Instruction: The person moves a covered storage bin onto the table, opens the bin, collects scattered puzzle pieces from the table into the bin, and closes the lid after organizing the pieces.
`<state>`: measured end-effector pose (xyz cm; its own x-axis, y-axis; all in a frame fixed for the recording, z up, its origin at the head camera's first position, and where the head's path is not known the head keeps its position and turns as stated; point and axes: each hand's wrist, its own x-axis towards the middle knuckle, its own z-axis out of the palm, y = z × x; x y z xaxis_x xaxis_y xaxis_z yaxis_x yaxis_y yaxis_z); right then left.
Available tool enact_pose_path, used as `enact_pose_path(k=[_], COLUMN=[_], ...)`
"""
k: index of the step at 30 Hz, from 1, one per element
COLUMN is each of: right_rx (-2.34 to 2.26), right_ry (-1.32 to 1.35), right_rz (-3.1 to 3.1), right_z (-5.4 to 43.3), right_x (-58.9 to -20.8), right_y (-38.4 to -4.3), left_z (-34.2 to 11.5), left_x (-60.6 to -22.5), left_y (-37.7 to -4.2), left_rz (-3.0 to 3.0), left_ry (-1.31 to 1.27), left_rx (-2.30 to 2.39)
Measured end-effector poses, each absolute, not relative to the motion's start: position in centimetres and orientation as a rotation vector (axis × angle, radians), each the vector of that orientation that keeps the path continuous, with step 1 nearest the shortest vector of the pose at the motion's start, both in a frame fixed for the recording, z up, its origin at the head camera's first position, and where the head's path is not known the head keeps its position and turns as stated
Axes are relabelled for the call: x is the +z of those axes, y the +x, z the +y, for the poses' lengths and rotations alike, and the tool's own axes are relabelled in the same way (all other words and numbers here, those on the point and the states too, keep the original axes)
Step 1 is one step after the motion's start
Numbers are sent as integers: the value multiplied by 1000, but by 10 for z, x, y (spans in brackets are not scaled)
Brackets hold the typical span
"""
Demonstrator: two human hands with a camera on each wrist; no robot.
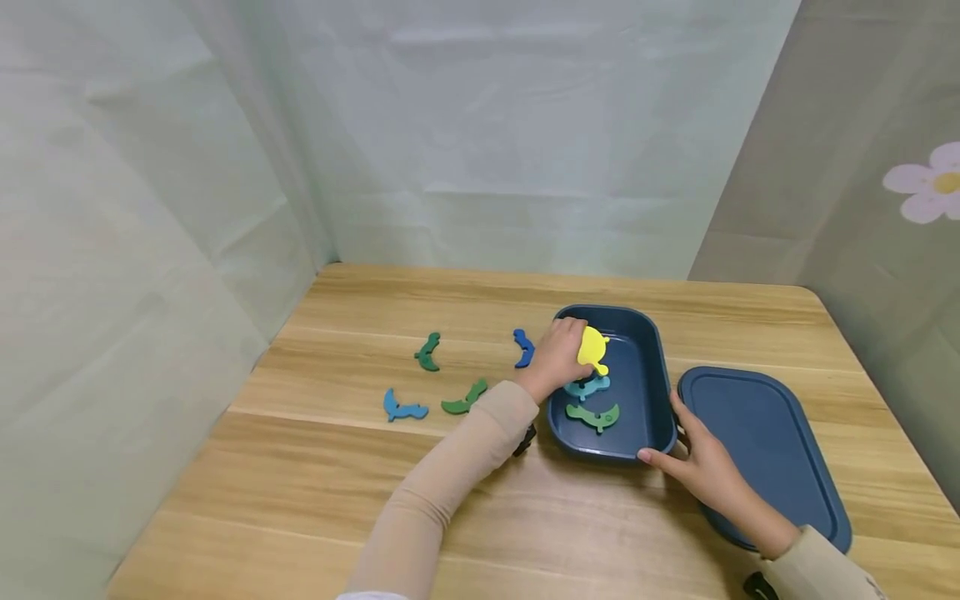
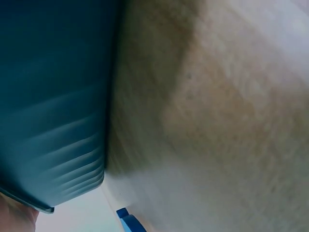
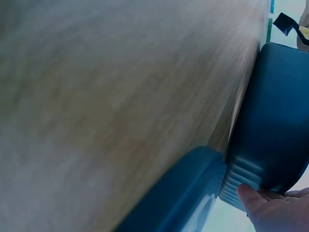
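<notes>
My left hand (image 1: 557,356) grips a flat yellow rounded piece (image 1: 592,348) with small knobs, over the far left part of a dark blue box (image 1: 637,383). Below it in the box lie a light teal curved piece (image 1: 588,388) and a green curved piece (image 1: 594,417). At the box's near right corner, my right hand (image 1: 708,471) rests against the outside, thumb at the front and fingers along the right side. In the right wrist view, that hand's thumb (image 3: 251,198) touches the ribbed wall.
On the table left of the box lie several curved pieces: dark green (image 1: 428,352), dark blue (image 1: 523,348), green (image 1: 465,397) and light blue (image 1: 403,407). The dark blue lid (image 1: 757,442) lies flat right of the box. Pale curtains (image 1: 487,150) hang behind the table.
</notes>
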<state>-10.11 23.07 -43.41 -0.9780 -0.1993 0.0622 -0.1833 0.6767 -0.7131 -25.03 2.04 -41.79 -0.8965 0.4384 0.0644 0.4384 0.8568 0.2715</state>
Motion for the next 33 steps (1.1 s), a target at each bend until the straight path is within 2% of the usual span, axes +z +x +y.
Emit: enact_pose_path(k=[11,33], right_rx=[-1204,-1197], right_ry=[-308,-314], right_rz=[2842,2837], right_z=[231,231], right_x=[-432,-432], right_y=[-101,-100], left_z=[22,18], left_x=[-420,-421], left_y=[-249,-246], left_rz=[-3025,-2984], left_ry=[-726,-731], left_rx=[-349,-466])
